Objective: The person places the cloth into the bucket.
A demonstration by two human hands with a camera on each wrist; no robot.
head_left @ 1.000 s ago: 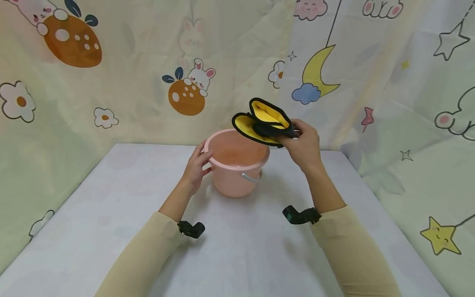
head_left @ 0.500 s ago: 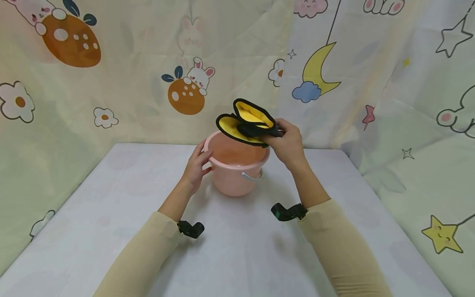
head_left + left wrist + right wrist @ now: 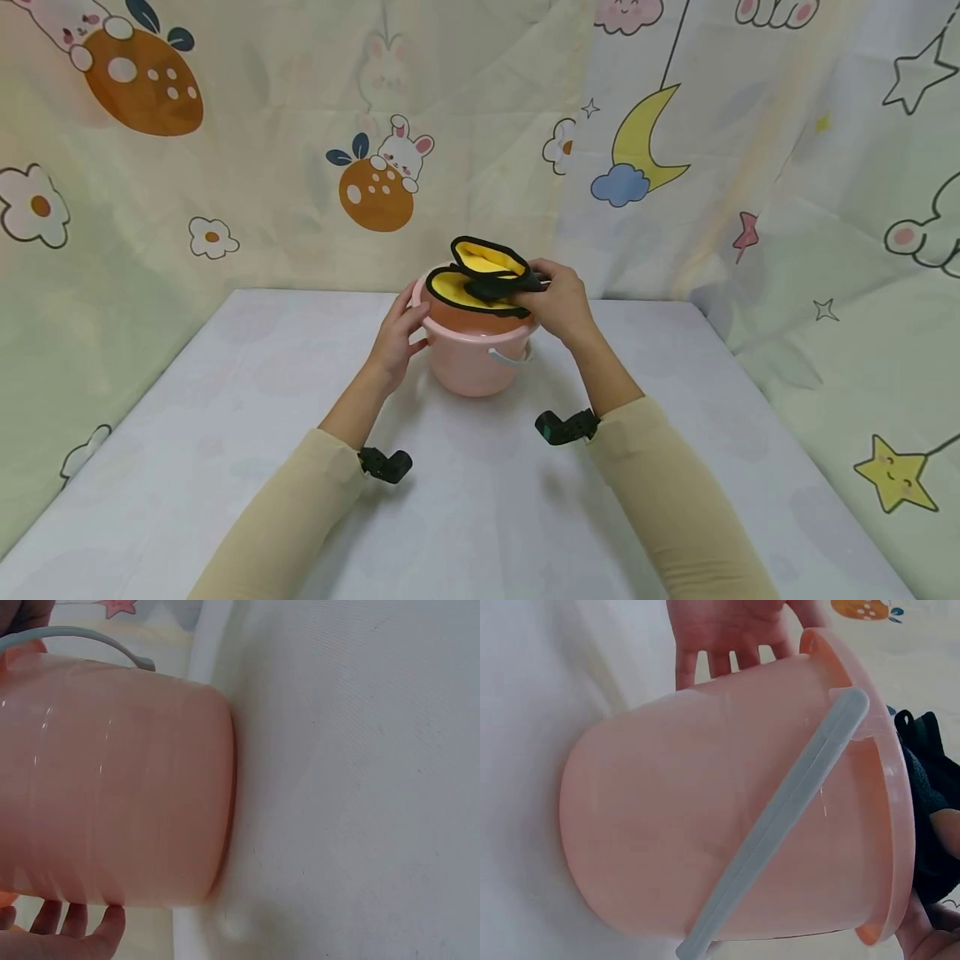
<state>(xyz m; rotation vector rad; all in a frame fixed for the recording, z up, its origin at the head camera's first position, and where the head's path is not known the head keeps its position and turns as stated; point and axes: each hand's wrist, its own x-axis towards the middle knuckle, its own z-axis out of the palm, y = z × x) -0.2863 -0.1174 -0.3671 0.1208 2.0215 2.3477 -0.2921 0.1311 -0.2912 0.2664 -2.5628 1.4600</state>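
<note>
Two hands at work: both are at a pink bucket standing upright on the white counter.
Left hand: fingers lie against the bucket's left wall just under the rim, thumb at the rim, steadying it; in the left wrist view the fingertips touch the wall, so it reads as a light bracing hold rather than a clench.
Right hand: pinches one end of a black cloth with yellow lining, fingers curled round it.
Cloth position: over the bucket's mouth, its lower fold about level with the rim; whether it touches the rim or anything inside cannot be told. In the right wrist view only a dark edge of it shows beyond the rim.
Bucket details: a grey handle hangs folded down against the front wall; the inside is mostly hidden by the cloth.
Done so far, as I judge it: the cloth is gripped and brought to the bucket's opening, and the bucket is held in place.
Left to do, as I judge it: the cloth is not yet inside and not let go.
Surroundings: a curtain printed with rabbits, a moon and stars hangs behind and to the right of the counter.
</note>
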